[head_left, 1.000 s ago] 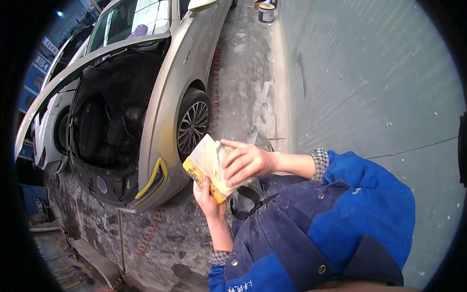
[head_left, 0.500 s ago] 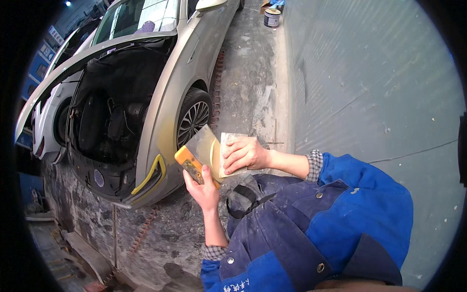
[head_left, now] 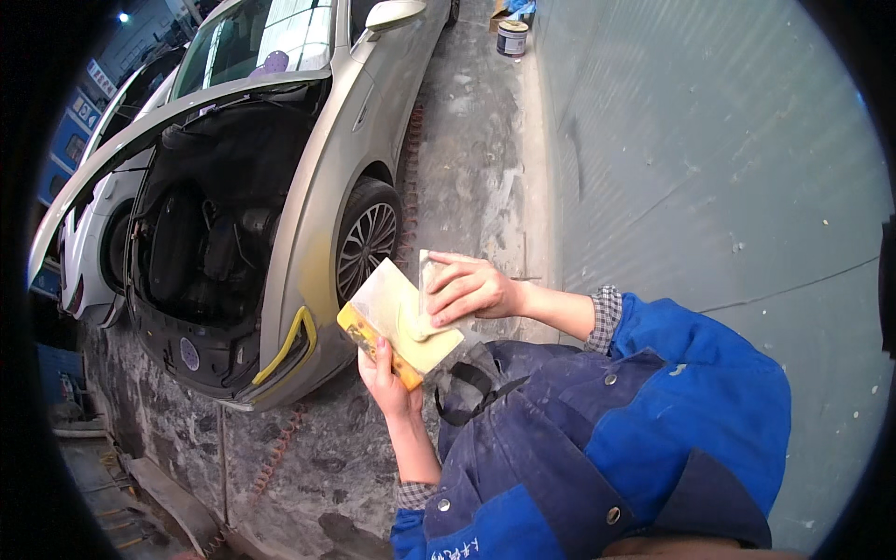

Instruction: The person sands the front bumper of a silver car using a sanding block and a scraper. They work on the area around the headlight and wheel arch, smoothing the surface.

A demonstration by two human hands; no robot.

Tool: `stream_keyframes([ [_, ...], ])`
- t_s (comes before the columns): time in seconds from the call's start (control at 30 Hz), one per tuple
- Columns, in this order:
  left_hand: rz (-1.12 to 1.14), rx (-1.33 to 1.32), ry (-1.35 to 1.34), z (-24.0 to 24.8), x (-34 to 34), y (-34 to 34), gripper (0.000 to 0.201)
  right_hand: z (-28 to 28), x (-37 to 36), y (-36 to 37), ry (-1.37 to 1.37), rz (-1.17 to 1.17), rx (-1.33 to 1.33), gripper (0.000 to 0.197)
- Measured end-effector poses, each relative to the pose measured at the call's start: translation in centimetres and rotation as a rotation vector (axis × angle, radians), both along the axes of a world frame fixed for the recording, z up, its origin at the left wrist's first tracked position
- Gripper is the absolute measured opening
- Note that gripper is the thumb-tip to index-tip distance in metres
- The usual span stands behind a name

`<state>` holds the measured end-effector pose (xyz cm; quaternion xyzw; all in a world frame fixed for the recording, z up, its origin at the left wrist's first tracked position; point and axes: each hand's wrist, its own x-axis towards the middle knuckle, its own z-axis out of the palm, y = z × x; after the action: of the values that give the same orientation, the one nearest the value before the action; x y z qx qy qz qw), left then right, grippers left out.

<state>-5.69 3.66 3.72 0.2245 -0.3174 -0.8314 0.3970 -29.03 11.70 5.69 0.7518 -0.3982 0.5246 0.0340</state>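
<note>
Left hand (head_left: 385, 381) grips spreader (head_left: 378, 303), right hand (head_left: 476, 291) grips scraper (head_left: 426, 277). White writing (head_left: 457, 549) on jacket (head_left: 691, 364); can label (head_left: 511, 42) too small to read.

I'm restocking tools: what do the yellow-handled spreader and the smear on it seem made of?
Spreader: its handle looks like hard plastic, solid yellow though dark-stained; the thin, flat, dull greyish blade could be metal or plastic. Smear: probably a soft paste, matte pale yellow, since it looks thickly spread.
</note>
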Motion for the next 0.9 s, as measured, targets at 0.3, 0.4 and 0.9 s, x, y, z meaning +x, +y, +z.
stream_keyframes([
  [0.3,0.137,-0.314,-0.226,0.5,-0.1,0.4,0.04,1.5,-0.7,1.0,0.217,-0.246,0.041,0.01],
  [0.4,0.204,-0.608,-0.458,0.8,-0.6,-0.1,0.036,-1.1,2.3,0.5,0.121,-0.07,0.16,0.01],
  [0.9,-0.014,0.058,0.05,-0.4,0.0,0.7,0.042,0.5,0.8,0.4,-0.012,0.156,0.071,0.022],
])
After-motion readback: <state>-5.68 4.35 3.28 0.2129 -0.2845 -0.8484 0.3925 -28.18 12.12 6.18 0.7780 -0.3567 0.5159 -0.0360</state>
